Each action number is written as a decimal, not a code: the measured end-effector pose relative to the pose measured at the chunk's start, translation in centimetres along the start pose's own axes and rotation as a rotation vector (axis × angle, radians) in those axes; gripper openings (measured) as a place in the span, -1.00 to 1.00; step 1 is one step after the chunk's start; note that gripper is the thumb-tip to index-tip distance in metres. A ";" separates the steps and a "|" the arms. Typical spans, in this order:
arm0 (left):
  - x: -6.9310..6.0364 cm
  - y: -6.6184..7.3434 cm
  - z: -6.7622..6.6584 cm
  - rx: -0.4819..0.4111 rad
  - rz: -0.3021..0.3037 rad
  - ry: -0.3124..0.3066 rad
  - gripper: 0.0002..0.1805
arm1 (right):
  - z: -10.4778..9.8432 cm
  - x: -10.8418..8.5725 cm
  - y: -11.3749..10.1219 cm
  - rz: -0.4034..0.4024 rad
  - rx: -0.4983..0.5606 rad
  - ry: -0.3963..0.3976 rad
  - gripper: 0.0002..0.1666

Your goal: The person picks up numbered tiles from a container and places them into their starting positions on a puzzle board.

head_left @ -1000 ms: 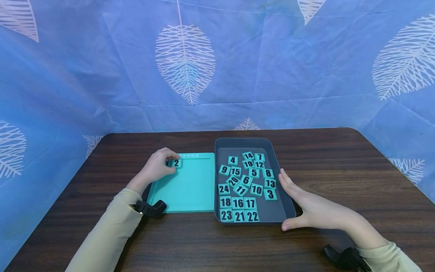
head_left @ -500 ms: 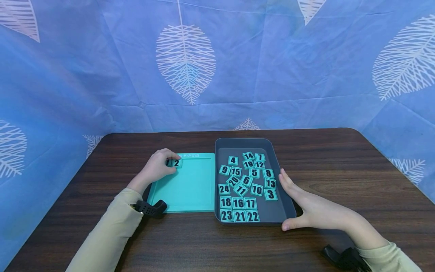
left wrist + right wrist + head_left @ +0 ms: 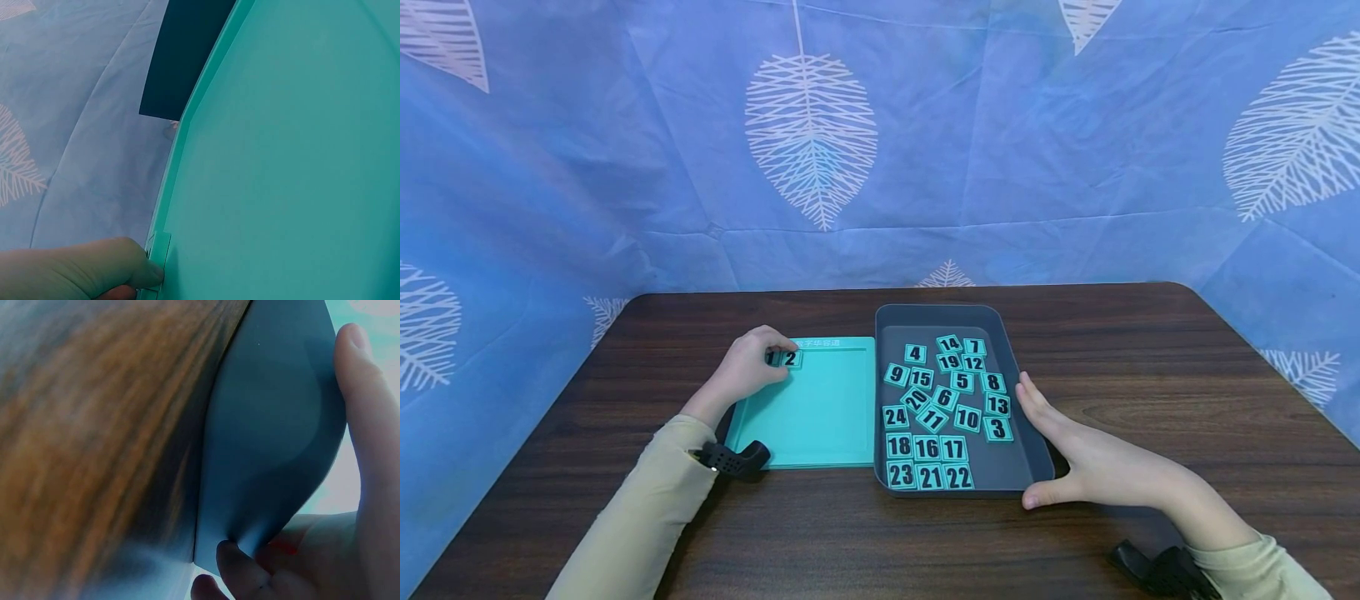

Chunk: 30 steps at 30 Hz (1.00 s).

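Observation:
My left hand (image 3: 748, 364) pinches the number 2 tile (image 3: 791, 359) between thumb and fingers at the far-left corner of the turquoise square board (image 3: 820, 408). Beside it lies the number 1 tile (image 3: 771, 357), partly hidden by the fingers. In the left wrist view, the thumb (image 3: 125, 270) touches the tile edge by the board's raised rim. My right hand (image 3: 1078, 462) rests against the right side of the dark grey tray (image 3: 1011, 467), thumb by its near corner and fingers extended along the side. The right wrist view has fingertips touching the tray's outer wall (image 3: 269, 425).
Several loose number tiles lie in the tray, such as the number 10 tile (image 3: 967, 418), some tilted and some in rows. Board and tray stand side by side on a dark wooden table (image 3: 820, 542). A blue leaf-patterned cloth (image 3: 685, 150) hangs behind.
The number 1 tile shows slightly more beside the left fingers. Both hands, the board and the tray otherwise stay practically in place.

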<state>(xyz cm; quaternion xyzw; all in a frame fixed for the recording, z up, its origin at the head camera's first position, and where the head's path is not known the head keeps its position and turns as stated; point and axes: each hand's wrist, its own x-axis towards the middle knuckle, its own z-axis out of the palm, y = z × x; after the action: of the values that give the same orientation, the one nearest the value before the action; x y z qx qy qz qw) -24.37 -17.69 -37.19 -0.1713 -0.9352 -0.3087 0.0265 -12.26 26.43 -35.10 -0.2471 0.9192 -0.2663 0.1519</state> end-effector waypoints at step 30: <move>0.2 -0.4 0.2 0.004 -0.031 0.027 -0.67 | 0.0 -0.1 -0.1 -0.003 -0.001 0.006 0.38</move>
<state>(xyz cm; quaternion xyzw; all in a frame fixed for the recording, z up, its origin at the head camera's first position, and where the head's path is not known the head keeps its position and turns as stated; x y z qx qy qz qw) -24.69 -17.81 -37.53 -0.1526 -0.9379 -0.3094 0.0350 -12.13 26.45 -35.05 -0.2480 0.9193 -0.2668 0.1488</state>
